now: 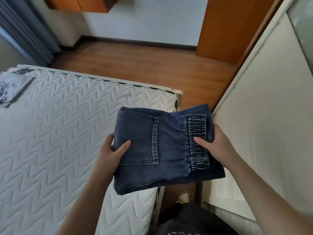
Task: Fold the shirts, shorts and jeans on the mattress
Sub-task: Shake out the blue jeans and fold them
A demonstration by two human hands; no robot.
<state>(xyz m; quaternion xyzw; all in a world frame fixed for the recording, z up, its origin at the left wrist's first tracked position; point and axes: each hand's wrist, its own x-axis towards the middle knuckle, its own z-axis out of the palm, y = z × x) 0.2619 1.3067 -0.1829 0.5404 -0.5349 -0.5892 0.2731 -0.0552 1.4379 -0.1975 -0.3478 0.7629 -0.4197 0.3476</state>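
Note:
I hold a folded pair of dark blue jeans [169, 148] in the air above the right edge of the white quilted mattress [59, 133]. The back pocket and the elastic waistband face up. My left hand [113, 148] grips the bundle's left edge, thumb on top of the pocket. My right hand [215, 143] grips the right edge at the waistband, thumb on top. A folded light blue garment [12, 87] lies at the mattress's far left edge, partly cut off by the frame.
A cream wardrobe front [262, 116] stands close on the right, leaving a narrow gap beside the mattress where I stand. Wooden floor [135, 61] lies beyond the bed's far end. An orange door [225, 28] and grey curtain [28, 31] are at the back.

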